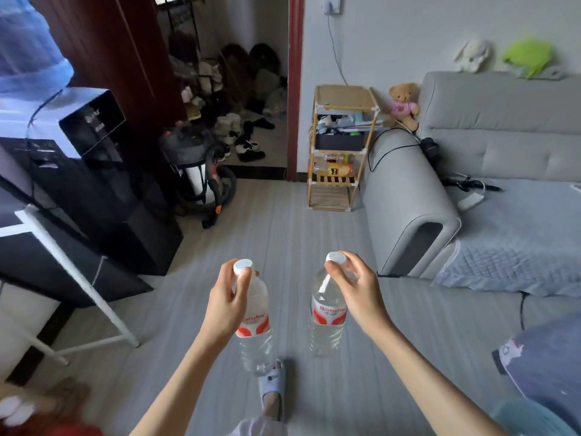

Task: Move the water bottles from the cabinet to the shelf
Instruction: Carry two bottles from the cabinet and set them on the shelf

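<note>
I look down a strip of bare grey floor point(283, 215) that runs ahead to the bamboo shelf point(341, 146), which stands against the far wall just beside the arm of the grey sofa point(471, 171). The sofa's arm and seat edge close the lane on the right; a black water dispenser point(94, 184) and a white metal frame point(72, 272) close it on the left, with a vacuum cleaner point(201, 177) beyond them by the doorway. Between these edges the floor lies open up to the foot of the shelf.

My left hand point(228, 297) pinches the left water bottle point(253, 322) by its neck, thumb on the white cap and fingers curled round below it. My right hand point(352, 284) grips the right water bottle point(327, 316) the same way, fingers wrapped over its cap. Both bottles hang upright in the air above the floor, near each other but apart, well short of the shelf. The shelf's top tier is bare wood; a black box point(339, 140) full of items sits on the tier below, and bottles lie on the tier under that. My slippered foot point(273, 391) shows under the left bottle.
</note>
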A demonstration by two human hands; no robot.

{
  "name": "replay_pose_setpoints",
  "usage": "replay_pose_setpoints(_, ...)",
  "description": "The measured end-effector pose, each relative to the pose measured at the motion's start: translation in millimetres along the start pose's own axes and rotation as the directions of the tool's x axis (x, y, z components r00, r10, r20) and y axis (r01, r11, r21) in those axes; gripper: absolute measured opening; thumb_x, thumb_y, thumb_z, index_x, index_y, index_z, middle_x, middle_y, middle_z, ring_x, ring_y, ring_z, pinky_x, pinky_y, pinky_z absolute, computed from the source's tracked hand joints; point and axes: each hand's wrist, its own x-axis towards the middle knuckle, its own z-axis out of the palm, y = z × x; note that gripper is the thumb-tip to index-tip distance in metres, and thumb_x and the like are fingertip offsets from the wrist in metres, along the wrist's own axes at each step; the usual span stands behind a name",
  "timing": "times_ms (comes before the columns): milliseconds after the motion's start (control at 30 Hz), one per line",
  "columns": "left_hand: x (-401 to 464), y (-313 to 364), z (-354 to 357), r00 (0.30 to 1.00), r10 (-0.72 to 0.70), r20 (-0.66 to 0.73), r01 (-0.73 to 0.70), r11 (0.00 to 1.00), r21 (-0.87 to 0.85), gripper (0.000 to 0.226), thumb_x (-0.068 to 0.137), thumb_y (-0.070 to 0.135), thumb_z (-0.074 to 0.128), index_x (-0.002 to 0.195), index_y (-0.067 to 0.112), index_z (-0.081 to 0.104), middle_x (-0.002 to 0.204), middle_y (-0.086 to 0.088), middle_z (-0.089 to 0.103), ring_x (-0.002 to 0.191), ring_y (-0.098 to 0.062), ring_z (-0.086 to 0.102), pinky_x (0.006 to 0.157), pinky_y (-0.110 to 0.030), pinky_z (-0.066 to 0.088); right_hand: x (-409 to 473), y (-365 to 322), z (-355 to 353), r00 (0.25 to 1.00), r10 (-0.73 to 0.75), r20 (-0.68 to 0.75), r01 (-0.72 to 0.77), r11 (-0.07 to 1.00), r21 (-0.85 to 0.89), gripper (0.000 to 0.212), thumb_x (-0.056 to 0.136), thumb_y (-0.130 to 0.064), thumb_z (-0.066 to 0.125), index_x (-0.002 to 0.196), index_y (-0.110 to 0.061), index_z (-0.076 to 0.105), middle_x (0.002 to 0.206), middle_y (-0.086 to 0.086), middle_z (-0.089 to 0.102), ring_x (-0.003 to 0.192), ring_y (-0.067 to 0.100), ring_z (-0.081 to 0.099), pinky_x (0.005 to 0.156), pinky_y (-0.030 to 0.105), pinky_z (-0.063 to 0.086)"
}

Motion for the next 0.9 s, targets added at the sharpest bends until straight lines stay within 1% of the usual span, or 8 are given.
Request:
replay_pose_setpoints(200, 159, -6, 48, 0.995, 0.020, 0.095, -0.017, 0.999, -0.032, 0.039, 0.081, 0.052, 0.037, 0.102, 0.021, 0.050, 0.092, 0.010, 0.063, 0.088, -0.004, 0.058, 0.068, -0.021, 0.043, 155, 5, 15, 1.000, -0.013, -0.028, 0.012, 0.999, -0.039, 0.013, 0.082, -0.024, 0.065, 0.092, -0.020, 0.059, 0.089, -0.012, 0.061, 0.088, -0.004, 0.055, 0.073, 0.005, 0.040)
replay_pose_setpoints(300, 240, 9, 74, 0.988, 0.055, 0.146, -0.054, 0.998, -0.013, 0.044, 0.081, 0.055, 0.036, 0.103, 0.020, 0.050, 0.089, 0.013, 0.062, 0.086, -0.004, 0.059, 0.070, -0.022, 0.045, 226, 0, 14, 0.998, -0.021, -0.055, 0.018, 0.998, -0.063, 0.023, 0.081, -0.027, 0.065, 0.100, -0.016, 0.059, 0.094, -0.004, 0.063, 0.094, 0.007, 0.057, 0.078, 0.013, 0.045)
replay_pose_setpoints(433, 330, 26, 118, 0.970, 0.087, 0.228, -0.087, 0.996, -0.012, 0.041, 0.083, 0.050, 0.036, 0.105, 0.018, 0.048, 0.088, 0.011, 0.062, 0.084, -0.006, 0.059, 0.068, -0.019, 0.044, 307, 1, -2, 0.994, -0.010, -0.108, 0.004, 0.998, -0.059, 0.020, 0.082, -0.027, 0.063, 0.099, -0.021, 0.056, 0.094, -0.012, 0.061, 0.094, 0.000, 0.055, 0.073, 0.005, 0.044)
replay_pose_setpoints(567, 401, 26, 171, 0.968, 0.038, 0.250, -0.035, 0.999, -0.016, 0.029, 0.093, 0.041, 0.038, 0.106, 0.016, 0.047, 0.092, -0.001, 0.063, 0.086, -0.017, 0.061, 0.073, -0.035, 0.050, 390, 16, -23, 0.990, 0.020, -0.139, -0.030, 0.997, -0.075, 0.019, 0.082, -0.031, 0.062, 0.098, -0.025, 0.056, 0.093, -0.012, 0.061, 0.093, 0.003, 0.056, 0.074, 0.009, 0.046)
replay_pose_setpoints(633, 434, 23, 201, 0.968, 0.013, 0.250, -0.011, 1.000, -0.010, 0.029, 0.091, 0.040, 0.038, 0.105, 0.016, 0.047, 0.093, -0.002, 0.064, 0.086, -0.020, 0.062, 0.074, -0.037, 0.051, 434, 26, -35, 0.992, 0.037, -0.122, -0.047, 0.995, -0.085, 0.019, 0.081, -0.030, 0.062, 0.098, -0.026, 0.055, 0.092, -0.015, 0.060, 0.090, 0.001, 0.056, 0.071, 0.006, 0.045)
replay_pose_setpoints(767, 504, 30, 262, 0.975, -0.018, 0.221, 0.021, 1.000, -0.013, 0.027, 0.092, 0.043, 0.039, 0.100, 0.019, 0.048, 0.089, 0.007, 0.062, 0.084, -0.014, 0.060, 0.067, -0.026, 0.048, 533, 42, -64, 0.996, 0.052, -0.072, -0.059, 0.994, -0.096, 0.019, 0.082, -0.028, 0.063, 0.099, -0.024, 0.056, 0.092, -0.016, 0.059, 0.088, -0.004, 0.053, 0.070, 0.003, 0.042)
replay_pose_setpoints(833, 541, 44, 288, 0.981, -0.015, 0.192, 0.017, 1.000, -0.011, 0.037, 0.085, 0.049, 0.036, 0.099, 0.018, 0.048, 0.088, 0.009, 0.060, 0.082, -0.009, 0.058, 0.064, -0.023, 0.045, 581, 43, -81, 0.997, 0.053, -0.063, -0.059, 0.993, -0.106, 0.026, 0.081, -0.030, 0.064, 0.104, -0.020, 0.058, 0.096, -0.010, 0.061, 0.091, -0.001, 0.054, 0.073, 0.007, 0.044)
replay_pose_setpoints(900, 579, 60, 309, 0.986, 0.006, 0.164, -0.007, 1.000, 0.002, 0.036, 0.084, 0.049, 0.036, 0.101, 0.018, 0.047, 0.087, 0.009, 0.059, 0.082, -0.007, 0.056, 0.064, -0.022, 0.044, 630, 41, -94, 0.999, 0.035, -0.034, -0.039, 0.993, -0.115, 0.022, 0.081, -0.029, 0.065, 0.101, -0.024, 0.057, 0.093, -0.012, 0.061, 0.091, 0.003, 0.055, 0.070, 0.006, 0.044)
